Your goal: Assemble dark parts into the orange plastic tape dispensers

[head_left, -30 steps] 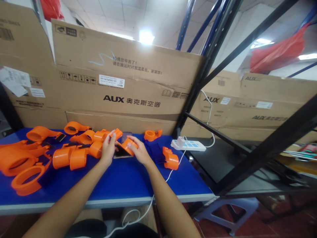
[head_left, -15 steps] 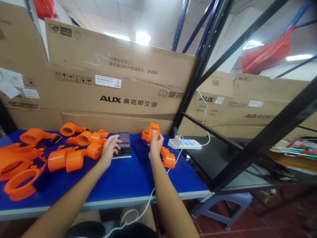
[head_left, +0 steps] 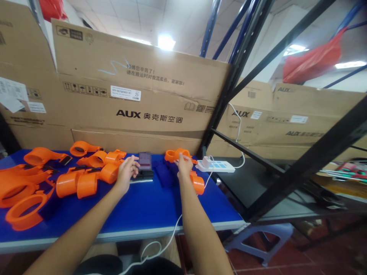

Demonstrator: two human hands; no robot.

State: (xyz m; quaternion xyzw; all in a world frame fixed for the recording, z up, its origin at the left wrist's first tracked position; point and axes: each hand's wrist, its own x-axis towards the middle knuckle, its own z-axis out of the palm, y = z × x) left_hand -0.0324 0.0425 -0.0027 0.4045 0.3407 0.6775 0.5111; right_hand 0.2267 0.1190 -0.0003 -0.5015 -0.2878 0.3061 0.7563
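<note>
Beside the phone (head_left: 145,160) hovers my left hand (head_left: 126,173), fingers loosely bent and apart, nothing in them. Flat black pieces (head_left: 143,175) lie just below the phone. At the right back of the blue table, my right hand (head_left: 185,166) has its fingers closed on an orange tape dispenser (head_left: 181,152), which lies low on the table; the hand partly covers it. Another orange ring (head_left: 170,155) touches it on the left. One more orange dispenser (head_left: 197,183) sits just right of my right wrist.
Several orange tape dispensers (head_left: 67,184) crowd the table's left side. A white power strip (head_left: 216,165) with a cable stands by the black rack post (head_left: 220,103). Cardboard (head_left: 149,99) walls off the back. A stool (head_left: 258,240) is below right.
My right hand has lowered the orange tape dispenser from upright to lying on the table, moving slightly right. My left hand has hardly moved.
</note>
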